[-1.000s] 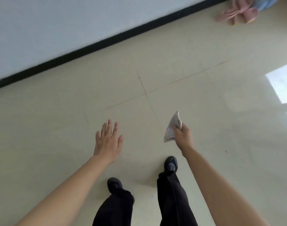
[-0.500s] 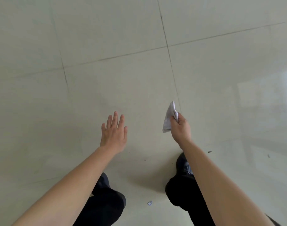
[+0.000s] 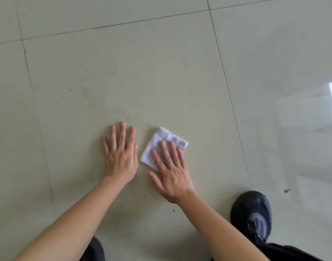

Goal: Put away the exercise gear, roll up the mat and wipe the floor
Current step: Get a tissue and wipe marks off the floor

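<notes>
nearest, a black shoe stands on the pale tiled floor. beyond it the right hand lies flat, fingers straight, pressing a folded white cloth to the tile. the left hand, just beside it, is spread flat on bare floor and holds nothing. wiping looks barely begun: dark specks dot the tiles farther out. no mat or exercise gear is in view, so those steps cannot be judged.

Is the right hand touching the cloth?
Touching. The head view shows the right hand flat, its straight fingers lying on the white cloth, which is on the floor.
</notes>
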